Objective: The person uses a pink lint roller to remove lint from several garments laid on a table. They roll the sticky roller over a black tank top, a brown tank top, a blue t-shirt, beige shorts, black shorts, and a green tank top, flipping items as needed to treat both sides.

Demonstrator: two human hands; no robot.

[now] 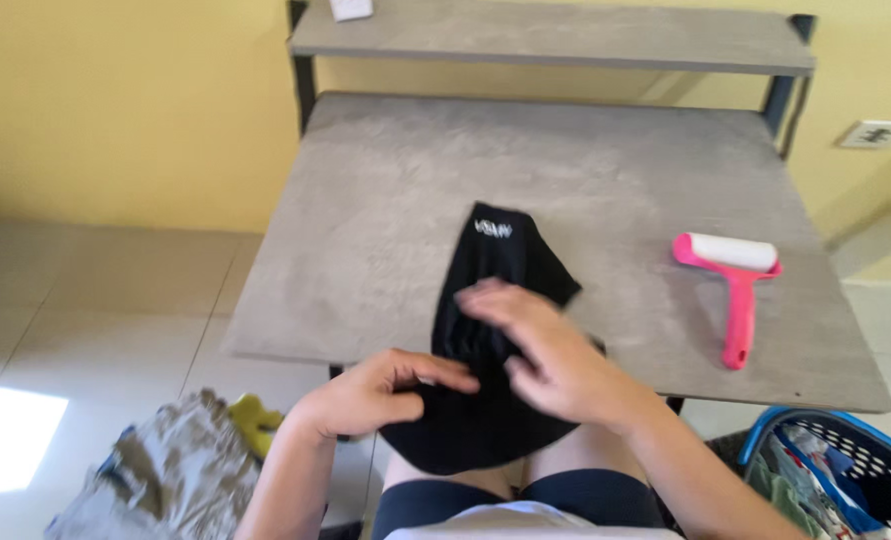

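On the near edge of the grey table (385,200) we have a black garment (485,330) lying lengthwise, its lower part hanging off toward our lap. Our left hand (380,392) pinches its left edge below the table rim, while our right hand (545,350) rests flat and open on the cloth. A pink lint roller (735,285) lies well apart, right.

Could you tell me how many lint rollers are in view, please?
1: the pink lint roller lies on the table, off to the right hand's side. Others may be hidden in the basket.
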